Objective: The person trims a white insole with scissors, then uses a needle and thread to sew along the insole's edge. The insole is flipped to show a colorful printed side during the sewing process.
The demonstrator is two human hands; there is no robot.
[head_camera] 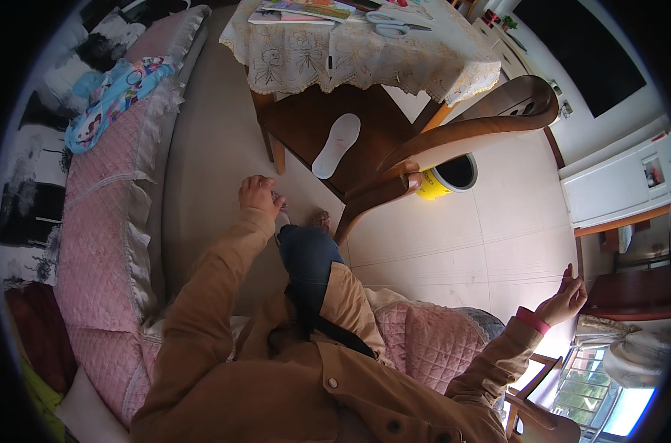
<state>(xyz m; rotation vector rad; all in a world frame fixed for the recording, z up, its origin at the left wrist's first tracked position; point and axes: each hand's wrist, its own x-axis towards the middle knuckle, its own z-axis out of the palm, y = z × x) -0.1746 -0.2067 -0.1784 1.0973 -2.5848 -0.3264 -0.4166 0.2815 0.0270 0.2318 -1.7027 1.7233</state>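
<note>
My left hand [258, 194] is raised over the floor, left of the wooden chair, with its fingers curled; anything between them is too small to make out. Far to the right, my right hand [561, 299], a pink band at its wrist, has thumb and fingers close together. Thin thread-like lines [435, 283] stretch across the view between my arms; where they end cannot be told. A white shoe insole [337, 145] with faint reddish marks lies on the chair's brown seat [299, 113]. Grey-handled scissors [393, 26] rest on the lace-covered table, beside colourful booklets [307, 10].
The chair's curved backrest [479, 130] stands right of the seat, near a yellow bin [435, 185]. A pink quilted sofa cover [100, 221] runs along the left, with a blue patterned cloth [119, 105] on it. A white cabinet [618, 183] is at the right.
</note>
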